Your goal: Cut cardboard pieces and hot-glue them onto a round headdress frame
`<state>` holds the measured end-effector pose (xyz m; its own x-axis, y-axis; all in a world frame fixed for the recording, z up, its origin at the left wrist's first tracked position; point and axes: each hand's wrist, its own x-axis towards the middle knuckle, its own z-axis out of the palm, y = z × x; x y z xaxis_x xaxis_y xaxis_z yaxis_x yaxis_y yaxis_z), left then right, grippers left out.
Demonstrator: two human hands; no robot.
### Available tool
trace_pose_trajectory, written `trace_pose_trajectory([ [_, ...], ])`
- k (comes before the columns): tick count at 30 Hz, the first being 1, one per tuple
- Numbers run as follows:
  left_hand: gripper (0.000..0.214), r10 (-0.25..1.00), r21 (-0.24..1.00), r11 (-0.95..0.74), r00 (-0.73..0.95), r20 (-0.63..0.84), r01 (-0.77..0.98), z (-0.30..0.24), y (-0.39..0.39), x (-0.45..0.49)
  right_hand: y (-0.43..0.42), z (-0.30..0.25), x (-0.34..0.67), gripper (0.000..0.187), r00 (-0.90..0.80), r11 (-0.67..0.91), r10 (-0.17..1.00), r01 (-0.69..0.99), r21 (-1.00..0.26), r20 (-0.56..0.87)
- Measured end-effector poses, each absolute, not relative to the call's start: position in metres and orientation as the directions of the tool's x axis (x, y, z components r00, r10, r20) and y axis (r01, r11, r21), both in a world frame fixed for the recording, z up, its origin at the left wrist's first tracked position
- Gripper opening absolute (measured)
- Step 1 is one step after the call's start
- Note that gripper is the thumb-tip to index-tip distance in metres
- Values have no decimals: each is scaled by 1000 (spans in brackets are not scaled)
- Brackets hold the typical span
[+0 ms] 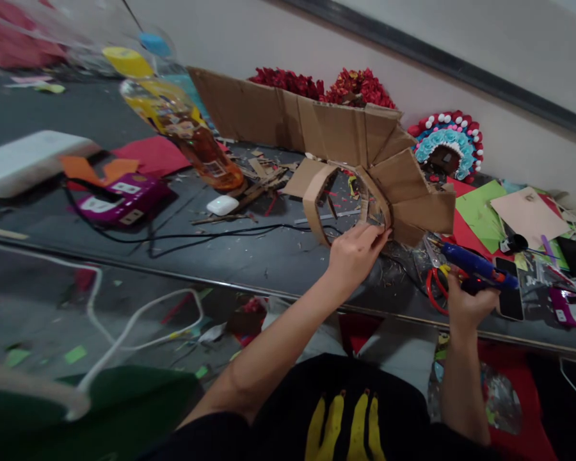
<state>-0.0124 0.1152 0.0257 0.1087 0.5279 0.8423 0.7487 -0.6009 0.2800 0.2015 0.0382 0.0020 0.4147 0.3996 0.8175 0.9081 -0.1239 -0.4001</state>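
The cardboard piece (336,131) is plain brown: a narrow band bent into a ring, with creased panels spreading from it like a fan and one long strip reaching back to the left. It stands on the dark table (249,256), in front of the red ruffled flowers (358,89) by the wall, with brown scraps (264,186) lying beside it.

The person's left arm stretches forward and to the right over the table's edge, wrist slightly bent. The right arm comes up almost straight, its forearm upright in the view.

The left hand (358,253) is closed in a pinch, fingertips together on the near side of the ring, just where it meets the panels. The right hand (468,301) is wrapped round the handle of a blue glue gun (477,266), whose nozzle points left towards the cardboard (whether it touches cannot be told). Scissors (432,291) with red handles lie just beside the right hand, and a phone (511,304) lies on its other side, partly beneath the glue gun.
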Motion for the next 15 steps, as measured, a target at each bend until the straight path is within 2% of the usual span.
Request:
trace_pose_trajectory([
  [5,24,524,260,-605,130,841,753,31,113,-9,43,10,198,48,351,-132,398,936,-326,847],
  [9,25,524,234,-599,153,838,766,33,112,-5,46,7,196,43,381,-193,420,925,-329,824],
  [15,24,535,223,-591,170,828,776,34,111,-5,46,2,193,35,351,-192,448,936,-295,822],
])
